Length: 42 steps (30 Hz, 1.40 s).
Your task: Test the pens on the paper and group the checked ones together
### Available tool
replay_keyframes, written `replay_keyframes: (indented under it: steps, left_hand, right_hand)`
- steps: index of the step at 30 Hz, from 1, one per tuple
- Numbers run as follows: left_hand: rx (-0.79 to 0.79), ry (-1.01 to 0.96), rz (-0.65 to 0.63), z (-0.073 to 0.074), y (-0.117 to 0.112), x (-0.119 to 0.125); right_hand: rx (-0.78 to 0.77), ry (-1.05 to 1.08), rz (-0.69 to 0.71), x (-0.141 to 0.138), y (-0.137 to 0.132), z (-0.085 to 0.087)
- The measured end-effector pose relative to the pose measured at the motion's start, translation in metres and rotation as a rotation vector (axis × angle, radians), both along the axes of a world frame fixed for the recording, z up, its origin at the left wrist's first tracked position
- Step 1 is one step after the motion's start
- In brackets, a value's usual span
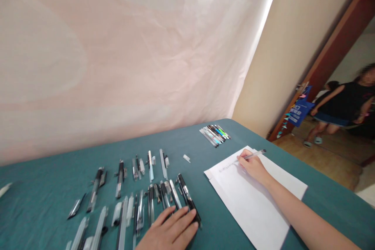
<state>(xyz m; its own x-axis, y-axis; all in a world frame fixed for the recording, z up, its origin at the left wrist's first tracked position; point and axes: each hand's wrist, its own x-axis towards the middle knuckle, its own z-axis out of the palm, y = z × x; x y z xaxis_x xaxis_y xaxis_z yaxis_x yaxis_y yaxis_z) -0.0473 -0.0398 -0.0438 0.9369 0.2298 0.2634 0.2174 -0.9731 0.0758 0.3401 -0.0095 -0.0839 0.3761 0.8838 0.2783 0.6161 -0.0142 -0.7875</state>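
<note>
My right hand (252, 165) is closed on a thin pen (254, 155), its tip touching a white sheet of paper (249, 199) near the sheet's far left corner, where a faint written line shows. My left hand (172, 230) lies flat with fingers stretched out on the teal tablecloth (43, 199), resting on the near ends of several loose pens; its fingertips touch a black pen (189, 199). Several taken-apart pens and pen parts (129, 199) are spread in rows to the left.
A neat bunch of several pens (215, 135) lies at the table's far edge. A small white cap (186, 158) sits alone. A pale sheet (117, 54) hangs behind the table. At the right, people (342, 109) stand in a doorway.
</note>
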Motion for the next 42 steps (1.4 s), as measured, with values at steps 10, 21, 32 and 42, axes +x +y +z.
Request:
replay_keyframes:
  steps: [10,21,32,42]
  left_hand:
    - [0.328,-0.004,-0.033,0.0002,0.0041,0.0025]
    - [0.324,0.02,-0.037,0.0003,0.002,0.0001]
    - [0.378,0.063,-0.044,0.0037,0.0024,0.0012]
    - [0.355,-0.018,-0.034,0.0005,0.0038,-0.0001]
  right_hand:
    - [0.001,-0.066,0.004,0.0024,0.0011,-0.0004]
    - [0.016,-0.071,0.0,0.0049,0.003,-0.0054]
    - [0.021,-0.077,0.004,0.0043,0.0021,-0.0033]
    - [0.018,-0.065,0.007,0.0047,0.0039,-0.006]
